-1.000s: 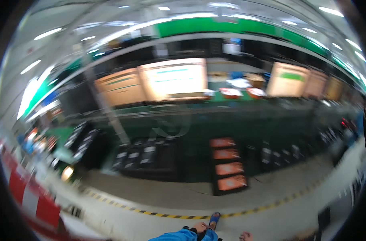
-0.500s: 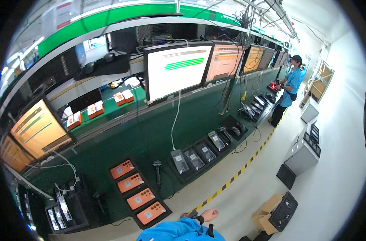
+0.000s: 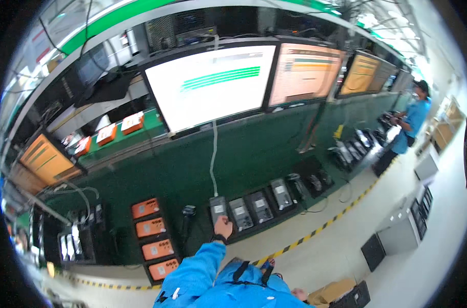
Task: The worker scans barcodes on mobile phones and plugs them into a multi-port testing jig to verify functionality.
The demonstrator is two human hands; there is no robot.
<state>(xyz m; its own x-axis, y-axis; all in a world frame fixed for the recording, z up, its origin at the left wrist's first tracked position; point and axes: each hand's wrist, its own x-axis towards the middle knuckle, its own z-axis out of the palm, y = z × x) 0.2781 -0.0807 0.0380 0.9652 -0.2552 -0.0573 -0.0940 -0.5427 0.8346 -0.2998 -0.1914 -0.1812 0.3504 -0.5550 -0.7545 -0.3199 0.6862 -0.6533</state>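
Phone (image 3: 217, 206), leftmost grey, is lying in blk tray (image 3: 258, 229) on desk (image 3: 254, 154), white cable (image 3: 213, 159) at its far end; I'm resting L hand (image 3: 223, 227) at its near end, can't tell if gripping. R hand (image 3: 299, 294) is hanging apart, low, mostly hidden, state unclear. Orange phones (image 3: 158, 250) are sitting L.

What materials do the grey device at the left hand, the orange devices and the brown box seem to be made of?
Grey device: perhaps plastic or glass; smooth-looking face, gloss unclear.
Orange devices: plastic or coated glass, maybe; smooth, evenly coloured surfaces.
Brown box: probably cardboard; plain, matte tan surface.
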